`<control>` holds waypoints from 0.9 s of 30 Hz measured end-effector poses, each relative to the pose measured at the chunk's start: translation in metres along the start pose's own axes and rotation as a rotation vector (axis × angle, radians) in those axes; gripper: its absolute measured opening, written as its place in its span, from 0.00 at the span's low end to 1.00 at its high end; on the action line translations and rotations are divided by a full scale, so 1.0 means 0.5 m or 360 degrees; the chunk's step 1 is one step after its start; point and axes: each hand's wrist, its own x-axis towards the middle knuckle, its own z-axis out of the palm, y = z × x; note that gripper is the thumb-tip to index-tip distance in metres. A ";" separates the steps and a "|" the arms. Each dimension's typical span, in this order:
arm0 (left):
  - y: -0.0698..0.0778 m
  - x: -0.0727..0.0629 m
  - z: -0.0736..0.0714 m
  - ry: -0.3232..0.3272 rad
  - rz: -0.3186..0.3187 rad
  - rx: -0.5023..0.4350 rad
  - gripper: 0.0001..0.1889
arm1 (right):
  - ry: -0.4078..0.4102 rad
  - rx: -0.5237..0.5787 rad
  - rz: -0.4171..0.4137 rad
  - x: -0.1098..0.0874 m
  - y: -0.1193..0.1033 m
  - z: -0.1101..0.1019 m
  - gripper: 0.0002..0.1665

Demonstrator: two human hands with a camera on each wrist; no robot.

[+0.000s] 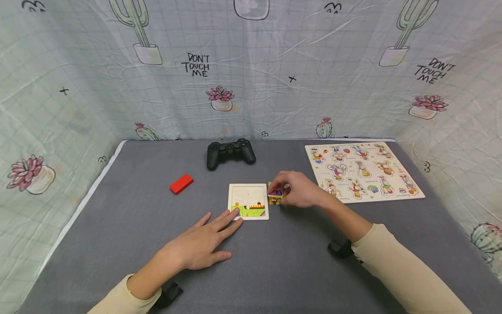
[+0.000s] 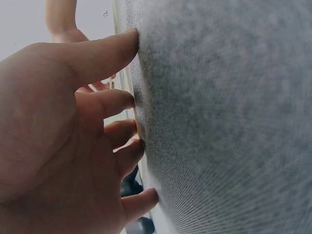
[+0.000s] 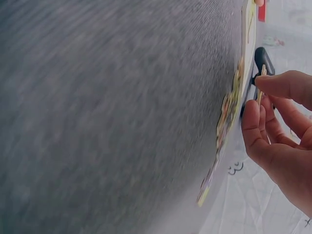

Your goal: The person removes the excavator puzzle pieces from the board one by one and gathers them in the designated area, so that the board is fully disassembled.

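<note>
A small square wooden puzzle tray point(image 1: 249, 188) lies mid-table, with green, picture-printed pieces point(image 1: 251, 212) filling its lower part. Its upper part shows bare wood. My left hand point(image 1: 204, 244) lies spread on the table, fingertips at the tray's lower left corner. Just right of the tray, my right hand point(image 1: 299, 190) pinches a thin puzzle piece point(image 3: 263, 73) between thumb and fingers, raised off the table in the right wrist view. Beneath that hand lie several loose puzzle pieces point(image 3: 228, 114), partly covered by it in the head view.
A black game controller point(image 1: 230, 152) sits behind the tray, and a red block point(image 1: 181, 184) lies to its left. At the back right is a large board with animal figures point(image 1: 364, 172). Patterned cloth point(image 1: 251, 74) hangs around the table's back and sides.
</note>
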 end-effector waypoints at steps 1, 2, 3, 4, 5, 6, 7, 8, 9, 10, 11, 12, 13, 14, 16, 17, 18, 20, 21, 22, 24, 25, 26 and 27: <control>0.000 0.000 0.000 0.0000 0.0000 -0.0001 0.42 | 0.0000 -0.0002 0.0000 -0.003 0.002 -0.002 0.22; -0.001 0.000 0.000 -0.0001 0.0001 -0.0002 0.42 | 0.0002 -0.0005 0.0001 -0.006 0.004 -0.004 0.22; -0.001 -0.001 0.000 -0.0001 0.0001 -0.0003 0.42 | 0.0007 -0.0015 -0.0008 -0.009 0.008 -0.006 0.21; -0.002 -0.001 0.000 0.0001 0.0004 -0.0006 0.42 | 0.0010 -0.0018 -0.0014 -0.011 0.010 -0.009 0.21; -0.002 -0.001 0.000 0.0002 0.0006 -0.0008 0.42 | 0.0013 -0.0022 -0.0020 -0.014 0.012 -0.011 0.21; -0.002 -0.001 0.000 0.0004 0.0009 -0.0010 0.42 | 0.0013 -0.0024 -0.0026 -0.017 0.014 -0.014 0.21; -0.002 -0.002 0.000 0.0007 0.0014 -0.0010 0.42 | 0.0013 -0.0018 -0.0028 -0.020 0.016 -0.016 0.21; -0.002 -0.002 0.000 0.0009 0.0018 -0.0012 0.42 | 0.0013 -0.0013 -0.0029 -0.023 0.019 -0.018 0.21; -0.002 -0.002 0.000 0.0012 0.0023 -0.0013 0.42 | 0.0013 -0.0012 -0.0029 -0.026 0.022 -0.021 0.21; -0.002 -0.002 0.000 0.0016 0.0028 -0.0015 0.42 | 0.0009 -0.0003 -0.0022 -0.029 0.024 -0.023 0.21; -0.002 -0.002 0.000 0.0018 0.0032 -0.0017 0.42 | 0.0007 -0.0001 -0.0020 -0.031 0.027 -0.025 0.21; -0.002 -0.002 0.000 0.0021 0.0035 -0.0018 0.42 | 0.0005 0.0007 -0.0016 -0.034 0.030 -0.027 0.21; -0.002 -0.003 0.000 0.0022 0.0038 -0.0017 0.42 | 0.0004 0.0014 -0.0014 -0.036 0.033 -0.029 0.21; -0.002 -0.003 0.001 0.0023 0.0040 -0.0018 0.42 | 0.0005 0.0014 -0.0014 -0.038 0.035 -0.031 0.22; -0.003 -0.002 0.001 0.0024 0.0041 -0.0018 0.42 | 0.0005 0.0024 -0.0012 -0.043 0.040 -0.034 0.22; -0.004 -0.002 0.001 0.0023 0.0040 -0.0018 0.42 | 0.0005 0.0029 -0.0010 -0.045 0.042 -0.035 0.22; -0.004 -0.002 0.001 0.0021 0.0037 -0.0017 0.42 | 0.0004 0.0036 -0.0007 -0.047 0.043 -0.037 0.22; -0.005 -0.001 0.001 0.0015 0.0029 -0.0015 0.42 | 0.0006 0.0038 0.0001 -0.051 0.046 -0.039 0.22; -0.005 -0.001 0.001 0.0013 0.0027 -0.0015 0.42 | 0.0008 0.0034 0.0007 -0.053 0.048 -0.041 0.22; -0.005 -0.001 0.001 0.0013 0.0026 -0.0015 0.42 | 0.0009 0.0032 0.0013 -0.055 0.050 -0.042 0.22; -0.005 0.000 0.002 0.0014 0.0024 -0.0014 0.42 | 0.0016 0.0017 0.0019 -0.059 0.055 -0.044 0.22; -0.005 -0.001 0.002 0.0017 0.0026 -0.0012 0.42 | 0.0018 0.0010 0.0020 -0.061 0.057 -0.046 0.22; -0.005 -0.001 0.002 0.0019 0.0029 -0.0014 0.42 | 0.0020 0.0007 0.0025 -0.063 0.059 -0.047 0.22; -0.005 -0.001 0.002 0.0021 0.0033 -0.0015 0.42 | 0.0022 0.0009 0.0027 -0.066 0.061 -0.049 0.22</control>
